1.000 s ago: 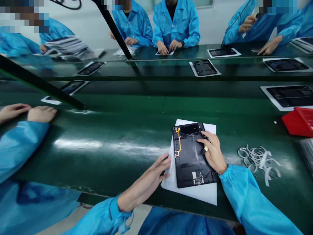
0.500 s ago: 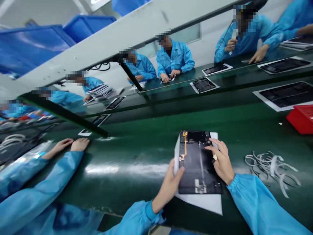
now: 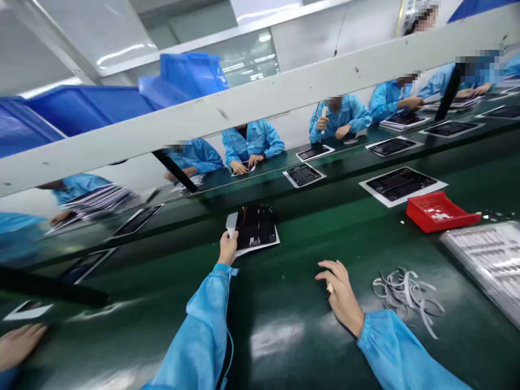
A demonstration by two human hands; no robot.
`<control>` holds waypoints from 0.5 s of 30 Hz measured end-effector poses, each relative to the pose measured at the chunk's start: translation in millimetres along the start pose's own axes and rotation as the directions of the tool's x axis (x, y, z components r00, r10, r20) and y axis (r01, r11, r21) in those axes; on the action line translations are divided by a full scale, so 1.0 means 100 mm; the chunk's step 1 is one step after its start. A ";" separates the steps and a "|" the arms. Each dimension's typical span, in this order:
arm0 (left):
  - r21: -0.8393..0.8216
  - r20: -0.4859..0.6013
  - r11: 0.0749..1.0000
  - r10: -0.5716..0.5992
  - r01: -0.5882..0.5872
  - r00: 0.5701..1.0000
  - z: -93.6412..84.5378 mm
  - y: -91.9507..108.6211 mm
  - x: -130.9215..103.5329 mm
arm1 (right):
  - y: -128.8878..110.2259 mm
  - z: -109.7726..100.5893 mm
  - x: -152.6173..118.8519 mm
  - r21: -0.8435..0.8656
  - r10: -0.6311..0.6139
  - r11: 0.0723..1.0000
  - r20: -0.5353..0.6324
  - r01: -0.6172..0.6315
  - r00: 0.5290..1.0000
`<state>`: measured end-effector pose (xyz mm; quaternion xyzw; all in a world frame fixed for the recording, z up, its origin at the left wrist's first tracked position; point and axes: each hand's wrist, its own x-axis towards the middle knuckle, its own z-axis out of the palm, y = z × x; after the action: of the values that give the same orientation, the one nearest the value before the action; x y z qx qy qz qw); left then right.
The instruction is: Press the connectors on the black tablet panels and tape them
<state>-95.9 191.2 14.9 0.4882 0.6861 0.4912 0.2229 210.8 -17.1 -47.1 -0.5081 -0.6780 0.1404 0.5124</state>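
My left hand (image 3: 228, 247) is stretched forward, gripping the near left edge of an opened tablet (image 3: 257, 225), a black shell with inner parts and an orange ribbon cable. The tablet lies on a white sheet (image 3: 260, 246) at the far side of the green work surface. My right hand (image 3: 340, 295) is above the green surface, apart from the tablet. Its index and middle fingers reach out to the left, and a small pale and black object (image 3: 329, 288) is tucked at the curled fingers; its kind is hidden. Right of that hand lies a heap of curled white strips (image 3: 407, 295).
A red bin (image 3: 441, 211) with small white pieces stands at right, beside a clear tray (image 3: 487, 260) of parts. Another tablet on a sheet (image 3: 402, 184) lies near the raised ledge. Several co-workers sit opposite; a neighbour's hand (image 3: 22, 344) rests at left.
My left hand has carried the tablet and its sheet forward and left, away from me. My right hand has let go of the tablet's edge. The view has turned right.
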 end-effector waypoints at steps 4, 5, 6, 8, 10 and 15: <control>0.269 -0.125 0.963 0.047 -0.012 0.991 0.07 -0.13 0.02 | 0.02 0.02 0.00 0.010 0.036 0.999 0.033 -0.037 0.999; 0.324 -0.130 0.945 0.094 -0.048 0.987 0.08 -0.17 -0.03 | 0.02 0.03 0.00 0.013 0.041 0.999 0.041 -0.042 0.998; 0.371 -0.109 0.923 0.150 -0.100 0.983 0.10 -0.21 -0.11 | 0.03 0.03 -0.01 0.016 0.043 0.999 0.047 -0.044 0.998; 0.438 0.011 0.868 0.257 -0.236 0.966 0.14 -0.29 -0.31 | 0.04 0.04 -0.01 0.023 0.038 0.999 0.057 -0.040 0.998; 0.462 0.169 0.804 0.335 -0.375 0.927 0.20 -0.34 -0.56 | 0.07 0.05 -0.01 0.026 0.029 0.999 0.069 -0.031 0.997; 0.444 0.448 0.683 0.390 -0.579 0.804 0.29 -0.29 -1.33 | 0.08 0.00 0.01 0.018 0.009 1.000 0.123 -0.011 0.992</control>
<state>-29.5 85.0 -46.5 0.7696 0.5970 0.2235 0.0365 215.2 -12.9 -52.6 -0.4969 -0.7043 0.1806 0.4737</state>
